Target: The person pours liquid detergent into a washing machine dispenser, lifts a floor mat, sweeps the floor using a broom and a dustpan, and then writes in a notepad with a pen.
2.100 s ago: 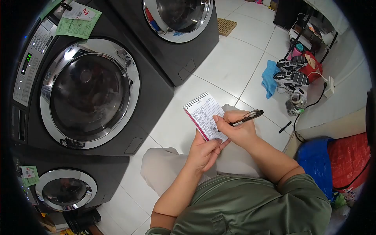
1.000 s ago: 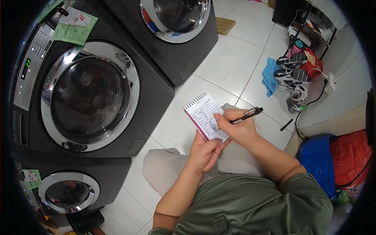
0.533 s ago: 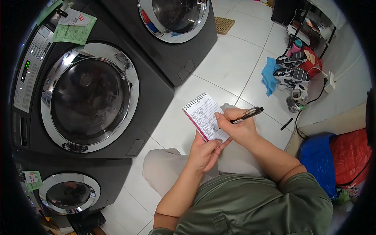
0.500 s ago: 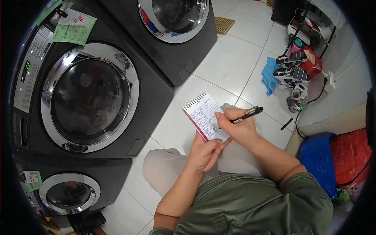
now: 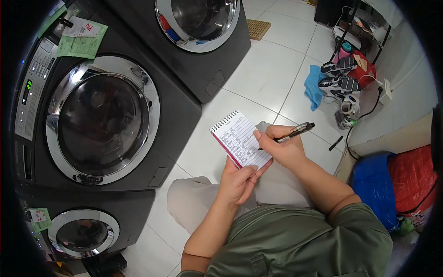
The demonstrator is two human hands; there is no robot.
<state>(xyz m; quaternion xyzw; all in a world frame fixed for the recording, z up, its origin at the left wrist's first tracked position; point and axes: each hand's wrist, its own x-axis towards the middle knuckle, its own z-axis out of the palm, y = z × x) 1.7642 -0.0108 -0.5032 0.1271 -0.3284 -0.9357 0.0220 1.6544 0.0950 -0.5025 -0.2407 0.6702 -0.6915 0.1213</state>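
Note:
A spiral notepad (image 5: 241, 134) with lined pages and handwriting is held above my lap, its wire binding toward the upper left. My left hand (image 5: 237, 181) grips its lower edge, thumb on the page and fingers underneath. In my right hand (image 5: 287, 148) is a black pen (image 5: 295, 131), pinched between thumb and fingers. The pen's tip is over the right part of the written lines; whether it touches the paper I cannot tell.
Dark front-loading washing machines (image 5: 182, 108) line the left side, with green slips (image 5: 83, 41) clipped on. To the right lie a blue cloth (image 5: 314, 87), sneakers (image 5: 340, 85), a clear jar (image 5: 347, 115), a black marker-like stick (image 5: 336, 143) and blue and red bags (image 5: 374, 189).
The view has shifted slightly. My right hand and the pen have moved a little rightward on the notepad, uncovering more of the writing. Both grips are the same.

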